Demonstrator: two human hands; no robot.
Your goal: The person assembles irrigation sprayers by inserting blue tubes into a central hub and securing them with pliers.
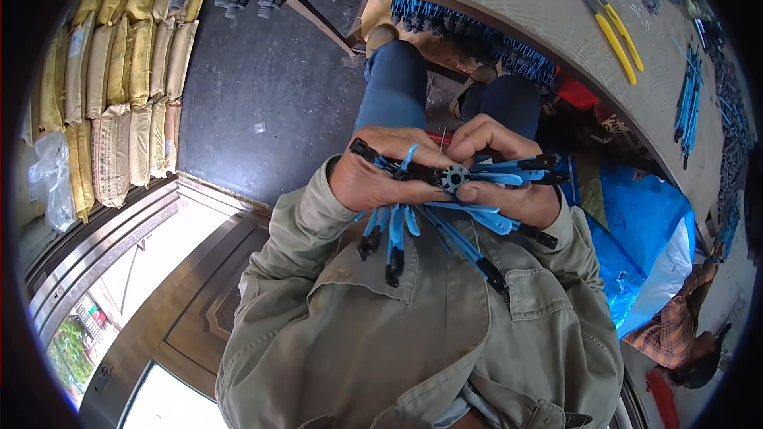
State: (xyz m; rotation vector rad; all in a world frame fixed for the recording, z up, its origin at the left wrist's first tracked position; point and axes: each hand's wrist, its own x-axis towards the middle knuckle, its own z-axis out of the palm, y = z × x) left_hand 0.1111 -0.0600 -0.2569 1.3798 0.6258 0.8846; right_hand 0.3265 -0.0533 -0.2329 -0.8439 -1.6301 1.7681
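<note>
In front of my chest I hold a black toothed hub (pixel 455 179) with several blue arms (pixel 397 230) fanning out from it, each ending in a black tip. My left hand (pixel 369 171) is closed on the hub's left side, its thumb pressed near the rim. From the other side my right hand (pixel 517 191) pinches the hub, thumb below it and fingers curled above. Blue arms stick out past both hands. A thin wire-like strand (pixel 443 141) shows between the fingertips; which hand holds it I cannot tell.
A curved-looking worktop (pixel 524 12) runs along the far and right side. Cutters with yellow handles (pixel 612 28) and bundled blue rods (pixel 690 103) lie there. Stacked sacks (pixel 111 56) stand at left. On my right are a blue plastic sack (pixel 628 230) and another person (pixel 675 334).
</note>
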